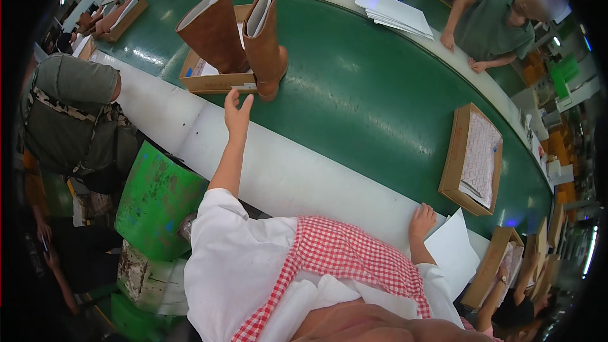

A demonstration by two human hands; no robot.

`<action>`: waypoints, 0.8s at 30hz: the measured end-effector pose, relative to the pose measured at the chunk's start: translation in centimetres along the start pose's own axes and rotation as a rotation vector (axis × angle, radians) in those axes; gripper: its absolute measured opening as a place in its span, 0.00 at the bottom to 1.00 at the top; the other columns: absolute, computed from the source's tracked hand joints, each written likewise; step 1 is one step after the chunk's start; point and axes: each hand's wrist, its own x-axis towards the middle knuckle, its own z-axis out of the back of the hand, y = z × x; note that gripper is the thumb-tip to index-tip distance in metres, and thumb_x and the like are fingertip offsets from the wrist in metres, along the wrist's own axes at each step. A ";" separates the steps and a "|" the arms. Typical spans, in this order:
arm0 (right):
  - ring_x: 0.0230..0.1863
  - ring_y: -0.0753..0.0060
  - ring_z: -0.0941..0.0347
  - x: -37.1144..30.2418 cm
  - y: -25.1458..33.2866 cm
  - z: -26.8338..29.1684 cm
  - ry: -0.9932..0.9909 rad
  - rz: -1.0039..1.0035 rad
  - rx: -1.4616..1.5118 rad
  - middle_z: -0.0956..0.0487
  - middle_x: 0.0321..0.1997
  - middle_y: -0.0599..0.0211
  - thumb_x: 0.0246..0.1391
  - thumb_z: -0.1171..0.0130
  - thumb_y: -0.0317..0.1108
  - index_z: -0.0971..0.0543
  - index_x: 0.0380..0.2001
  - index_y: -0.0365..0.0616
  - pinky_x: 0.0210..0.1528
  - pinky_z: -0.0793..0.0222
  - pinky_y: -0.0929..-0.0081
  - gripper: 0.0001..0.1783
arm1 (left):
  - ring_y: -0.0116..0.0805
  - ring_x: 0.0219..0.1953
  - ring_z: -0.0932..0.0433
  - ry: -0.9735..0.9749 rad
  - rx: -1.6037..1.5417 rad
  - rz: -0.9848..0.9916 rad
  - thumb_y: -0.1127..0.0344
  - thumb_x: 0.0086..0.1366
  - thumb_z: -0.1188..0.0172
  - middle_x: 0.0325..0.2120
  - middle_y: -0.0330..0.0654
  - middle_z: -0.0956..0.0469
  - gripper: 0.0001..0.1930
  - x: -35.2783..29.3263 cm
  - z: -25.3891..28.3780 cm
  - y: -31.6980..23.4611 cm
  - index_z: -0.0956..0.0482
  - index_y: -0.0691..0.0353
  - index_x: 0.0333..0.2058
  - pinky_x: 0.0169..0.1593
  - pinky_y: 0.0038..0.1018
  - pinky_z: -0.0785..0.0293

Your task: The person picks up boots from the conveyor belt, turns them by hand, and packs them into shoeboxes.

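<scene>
My left hand (237, 114) reaches forward over the white ledge, its fingers apart and holding nothing. Just beyond the fingertips is a shallow brown cardboard box (221, 83) on the green belt. One tall brown boot (216, 35) stands tilted in that box. Another tall brown boot (269, 57) is upright at the box's right end, its foot over the belt. My right hand (422, 220) rests on the ledge with fingers stretched out and nothing held. Beside it lie white sheets (453, 250).
A cardboard box with wrapped contents (465, 187) sits on the green belt (342, 88) at right. Another person (497, 22) leans at the far ledge, near stacked white sheets (396, 12). A green chair back (155, 202) and a person in grey (73, 114) are at left.
</scene>
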 end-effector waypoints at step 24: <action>0.55 0.52 0.38 7.7 13.5 4.2 0.011 0.426 0.516 0.38 0.61 0.53 0.43 0.36 0.35 0.38 0.57 0.41 0.54 0.45 0.61 0.37 | 0.28 0.39 0.25 0.356 -0.488 0.118 0.66 0.57 0.37 0.38 0.42 0.22 0.16 1.8 -6.2 -1.9 0.25 0.68 0.42 0.44 0.24 0.30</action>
